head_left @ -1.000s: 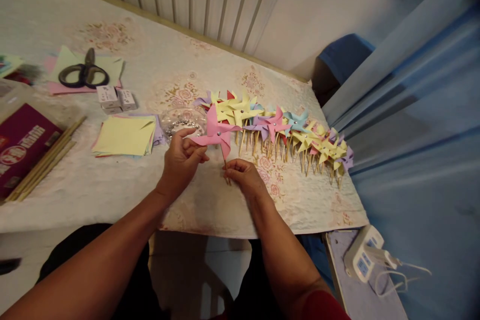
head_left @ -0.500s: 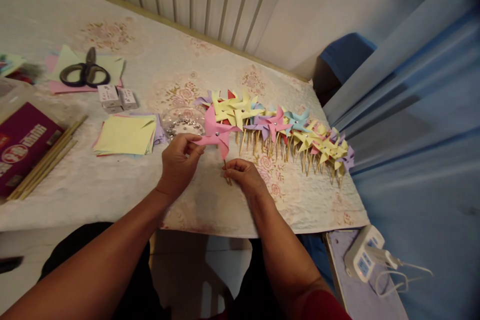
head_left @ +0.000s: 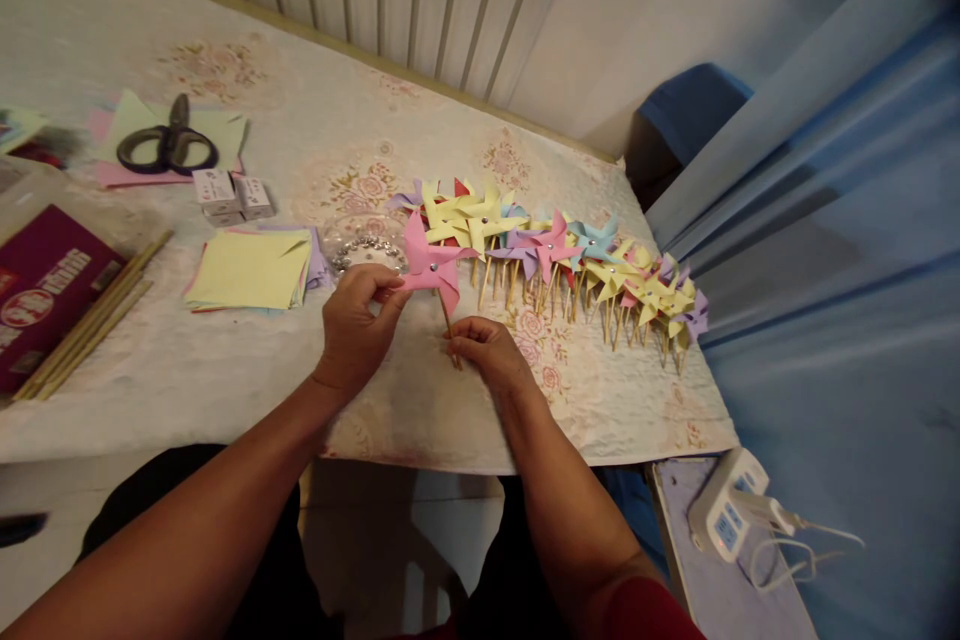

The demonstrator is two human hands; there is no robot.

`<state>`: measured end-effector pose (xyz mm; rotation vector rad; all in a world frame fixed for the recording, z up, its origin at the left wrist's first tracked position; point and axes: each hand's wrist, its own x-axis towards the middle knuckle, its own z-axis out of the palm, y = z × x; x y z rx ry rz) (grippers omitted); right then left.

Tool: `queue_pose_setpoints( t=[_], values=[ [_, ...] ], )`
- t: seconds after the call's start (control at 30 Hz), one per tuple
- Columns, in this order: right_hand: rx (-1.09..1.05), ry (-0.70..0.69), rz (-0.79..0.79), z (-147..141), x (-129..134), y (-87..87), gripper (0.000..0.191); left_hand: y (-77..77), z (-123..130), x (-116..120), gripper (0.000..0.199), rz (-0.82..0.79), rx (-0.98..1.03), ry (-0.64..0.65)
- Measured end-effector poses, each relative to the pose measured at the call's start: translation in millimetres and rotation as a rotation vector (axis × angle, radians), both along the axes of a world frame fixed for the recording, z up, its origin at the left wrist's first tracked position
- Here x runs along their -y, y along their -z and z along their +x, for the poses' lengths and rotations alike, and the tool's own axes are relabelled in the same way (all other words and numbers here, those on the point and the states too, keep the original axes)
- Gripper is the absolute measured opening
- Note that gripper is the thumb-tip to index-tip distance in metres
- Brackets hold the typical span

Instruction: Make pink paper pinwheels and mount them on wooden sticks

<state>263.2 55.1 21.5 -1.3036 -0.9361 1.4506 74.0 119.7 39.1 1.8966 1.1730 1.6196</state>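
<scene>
A pink paper pinwheel (head_left: 435,266) with a silver pin at its centre is held over the near side of the table. The fingertips of my left hand (head_left: 363,320) pinch its left blade. Lower down, my right hand (head_left: 487,348) grips its thin wooden stick between thumb and fingers. Just behind and left of the pinwheel is a clear round dish of small metal pins (head_left: 367,250), partly covered by my hand and a blade. To the right, a long row of finished pinwheels (head_left: 551,245) in yellow, pink, purple and blue lies on the flowered cloth.
Coloured paper squares (head_left: 250,270) are stacked at left, with small white boxes (head_left: 232,197) and dark scissors (head_left: 168,148) behind them. Wooden sticks (head_left: 97,325) lie on a purple package (head_left: 52,290) at far left. A power strip (head_left: 729,510) sits beyond the table's right corner.
The pink pinwheel's blades have turned slightly, showing more of the stick below them. My left hand has moved very slightly; my right hand stays on the stick.
</scene>
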Motion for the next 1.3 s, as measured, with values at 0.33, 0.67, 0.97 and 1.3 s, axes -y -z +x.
queue_pose_setpoints(
  t=[0.33, 0.67, 0.97, 1.3],
  values=[
    [0.017, 0.009, 0.003, 0, -1, 1.8, 0.016, 2.6, 5, 7, 0.009, 0.031, -0.081, 0.021],
    [0.012, 0.005, 0.027, -1, -1, 2.1, 0.015, 3.4, 9, 16, 0.013, -0.078, -0.115, 0.061],
    [0.013, 0.018, 0.013, 0, -2, 6.8, 0.018, -0.2, 12, 21, 0.025, -0.446, 0.173, 0.124],
    [0.031, 0.019, 0.003, -1, -2, 2.3, 0.017, -10.5, 10, 14, 0.019, -0.74, 0.289, 0.262]
  ],
)
